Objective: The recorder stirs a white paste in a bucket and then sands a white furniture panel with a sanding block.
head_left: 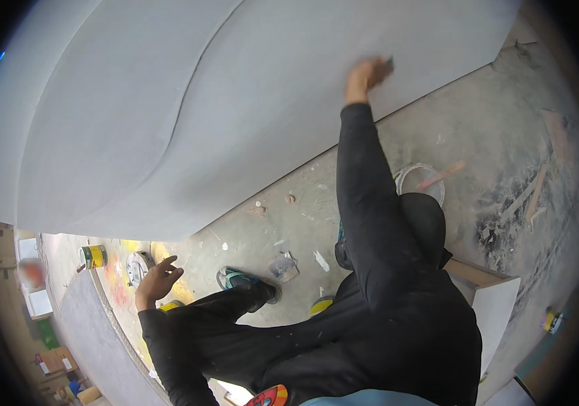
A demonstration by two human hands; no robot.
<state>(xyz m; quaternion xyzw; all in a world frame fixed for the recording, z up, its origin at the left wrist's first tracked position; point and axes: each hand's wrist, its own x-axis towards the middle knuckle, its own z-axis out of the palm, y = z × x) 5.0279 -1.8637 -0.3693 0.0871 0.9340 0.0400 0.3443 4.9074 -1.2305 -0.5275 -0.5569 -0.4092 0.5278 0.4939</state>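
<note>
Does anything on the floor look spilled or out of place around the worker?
Yes. Yellow and red paint stains blotch the floor near the left hand in view, looking spilled. At right, loose wooden strips lie scattered beside a dark, smudged patch.

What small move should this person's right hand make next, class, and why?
Perhaps a short stroke of the small dark piece across the grey panel: the right hand grips it over that broad surface, while the left hand seems empty and apart from the panel.
</note>
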